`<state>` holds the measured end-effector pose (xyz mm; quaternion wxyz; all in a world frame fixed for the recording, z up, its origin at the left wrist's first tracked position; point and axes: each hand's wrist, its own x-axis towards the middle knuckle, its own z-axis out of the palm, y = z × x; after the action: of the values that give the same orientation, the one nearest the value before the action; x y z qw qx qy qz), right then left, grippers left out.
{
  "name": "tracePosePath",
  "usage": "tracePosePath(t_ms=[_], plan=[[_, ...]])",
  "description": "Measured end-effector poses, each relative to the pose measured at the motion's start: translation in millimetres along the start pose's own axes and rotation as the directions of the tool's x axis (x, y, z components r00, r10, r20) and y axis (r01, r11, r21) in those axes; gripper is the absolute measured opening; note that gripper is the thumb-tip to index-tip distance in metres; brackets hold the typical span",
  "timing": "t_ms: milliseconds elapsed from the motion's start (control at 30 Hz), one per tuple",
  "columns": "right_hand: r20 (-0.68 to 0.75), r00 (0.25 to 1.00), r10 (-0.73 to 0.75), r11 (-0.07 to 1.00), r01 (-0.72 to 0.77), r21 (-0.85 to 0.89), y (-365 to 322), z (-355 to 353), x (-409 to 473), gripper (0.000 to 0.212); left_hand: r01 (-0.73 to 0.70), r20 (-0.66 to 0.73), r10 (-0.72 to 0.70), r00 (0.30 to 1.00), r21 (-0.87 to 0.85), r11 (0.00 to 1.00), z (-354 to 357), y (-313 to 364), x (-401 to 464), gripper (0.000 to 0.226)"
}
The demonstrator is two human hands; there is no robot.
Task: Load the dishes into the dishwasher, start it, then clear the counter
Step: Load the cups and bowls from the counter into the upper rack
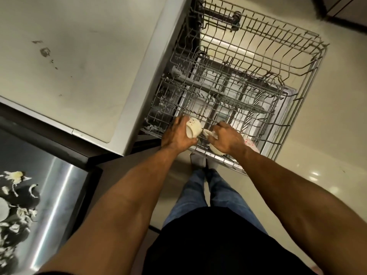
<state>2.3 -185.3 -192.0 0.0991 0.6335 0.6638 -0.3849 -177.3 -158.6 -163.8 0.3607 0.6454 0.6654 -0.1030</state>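
Note:
The dishwasher's grey wire rack is pulled out in front of me, mostly bare. My left hand grips a cream cup with a small flower print, tilted on its side over the rack's near left corner. My right hand holds a second cream cup by its handle, low at the rack's near edge. A white dish with red marks peeks out just right of that hand, partly hidden.
A worn pale countertop lies to the left of the rack. A steel sink at lower left holds dark dishes with food scraps. Beige floor tiles lie right of the rack; my legs stand under its near edge.

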Motion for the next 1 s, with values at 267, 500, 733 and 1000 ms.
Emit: tracePosePath(t_ms=[267,500,733,1000], plan=[[0.011,1.000,-0.006,1.000,0.006,-0.011,10.9,28.3,-4.6,0.061,-0.096,0.089,0.084,0.992,0.147,0.984,11.3,3.4,21.5,0.079],[-0.001,1.000,0.029,0.999,-0.029,0.035,18.4,30.1,-2.0,0.066,-0.079,0.097,0.054,0.994,0.267,0.960,27.5,11.2,37.4,0.076],[-0.029,0.999,0.026,0.999,-0.025,0.020,15.8,32.5,-1.2,0.068,-0.077,0.087,0.057,0.995,0.258,0.963,29.9,8.0,37.6,0.078],[-0.010,1.000,0.004,1.000,-0.004,0.005,10.3,16.2,-6.8,0.066,-0.159,0.080,0.143,0.987,0.259,0.953,19.9,8.7,30.0,0.080]])
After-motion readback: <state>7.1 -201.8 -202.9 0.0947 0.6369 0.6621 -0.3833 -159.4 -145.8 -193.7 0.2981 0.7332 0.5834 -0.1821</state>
